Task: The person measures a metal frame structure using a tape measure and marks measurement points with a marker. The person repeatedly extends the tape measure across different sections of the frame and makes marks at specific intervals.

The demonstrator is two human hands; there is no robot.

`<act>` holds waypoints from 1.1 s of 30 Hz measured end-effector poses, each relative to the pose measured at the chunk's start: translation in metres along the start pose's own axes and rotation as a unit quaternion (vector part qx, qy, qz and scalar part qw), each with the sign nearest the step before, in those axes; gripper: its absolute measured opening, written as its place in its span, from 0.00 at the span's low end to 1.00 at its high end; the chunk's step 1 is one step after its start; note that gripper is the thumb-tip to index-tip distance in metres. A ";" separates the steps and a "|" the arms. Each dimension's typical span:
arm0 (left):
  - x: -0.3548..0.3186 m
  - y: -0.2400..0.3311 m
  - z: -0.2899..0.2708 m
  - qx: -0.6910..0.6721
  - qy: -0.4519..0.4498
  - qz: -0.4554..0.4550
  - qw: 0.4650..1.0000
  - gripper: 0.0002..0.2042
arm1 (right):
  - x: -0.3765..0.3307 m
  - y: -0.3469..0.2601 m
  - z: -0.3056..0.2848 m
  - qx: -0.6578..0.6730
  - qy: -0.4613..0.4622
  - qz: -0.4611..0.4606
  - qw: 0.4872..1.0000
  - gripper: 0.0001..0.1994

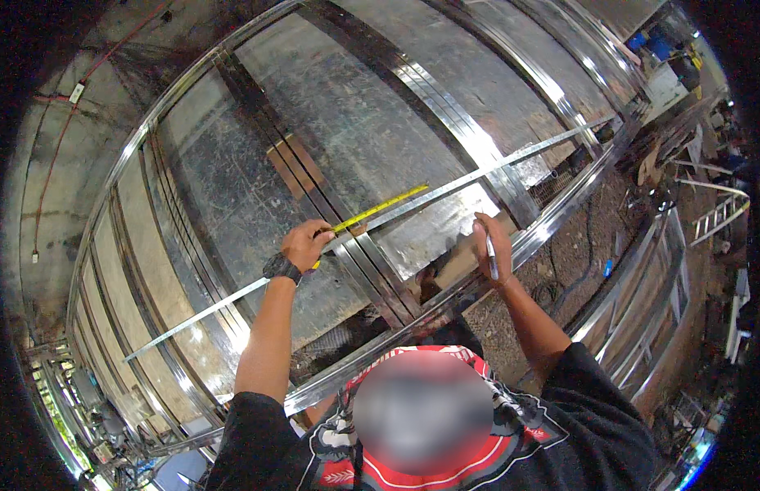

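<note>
My left hand [306, 245] is closed on a tape measure, with a dark watch on that wrist. The tape's yellow blade [380, 209] runs out to the right from my fingers, alongside a long, thin metal strip [453, 185]. That strip lies slantwise across the metal frame [433, 87] and passes beneath my left hand. Off to the right, near the frame's closest rail, my right hand [496, 252] grips a slim white marker pen [491, 260]. The pen points away from the strip, and part of it is hidden by my fingers.
Dark and worn boards [331, 106] lie under the frame's parallel rails. A brown block [291, 168] sits by one double rail. Beyond the near rail, a second metal frame [642, 303] rests on the gravelly ground at right, close to a ladder [718, 217] and cables.
</note>
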State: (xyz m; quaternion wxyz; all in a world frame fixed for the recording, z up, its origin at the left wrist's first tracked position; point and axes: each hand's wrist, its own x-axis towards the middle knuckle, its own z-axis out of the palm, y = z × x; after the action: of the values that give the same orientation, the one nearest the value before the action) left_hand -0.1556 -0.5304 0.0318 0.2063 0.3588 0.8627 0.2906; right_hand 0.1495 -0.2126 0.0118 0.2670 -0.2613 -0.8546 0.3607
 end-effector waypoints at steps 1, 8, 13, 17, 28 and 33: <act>0.003 0.011 -0.001 -0.006 -0.012 -0.027 1.000 0.10 | 0.008 -0.003 0.003 -0.028 0.003 -0.023 0.999 0.14; 0.003 -0.021 0.013 0.027 0.000 0.032 0.999 0.12 | 0.096 -0.022 0.045 0.042 -0.030 -0.215 0.975 0.13; 0.002 -0.009 0.014 -0.030 0.021 -0.003 0.999 0.10 | 0.129 0.013 0.073 0.178 -0.158 -0.238 0.942 0.13; -0.002 -0.015 0.016 -0.063 0.042 0.000 0.997 0.10 | 0.135 0.019 0.078 0.210 -0.214 -0.190 0.935 0.12; -0.002 0.007 0.012 -0.029 0.012 -0.050 0.998 0.09 | 0.131 0.021 0.077 0.194 -0.211 -0.166 0.944 0.13; -0.002 0.002 0.012 -0.025 0.003 -0.059 0.998 0.09 | 0.129 0.020 0.079 0.158 -0.195 -0.184 0.950 0.14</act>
State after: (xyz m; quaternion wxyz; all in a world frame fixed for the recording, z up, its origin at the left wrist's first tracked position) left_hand -0.1466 -0.5266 0.0243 0.2299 0.3007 0.8754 0.3007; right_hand 0.0107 -0.1555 -0.0161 0.1944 0.0217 -0.8551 0.4801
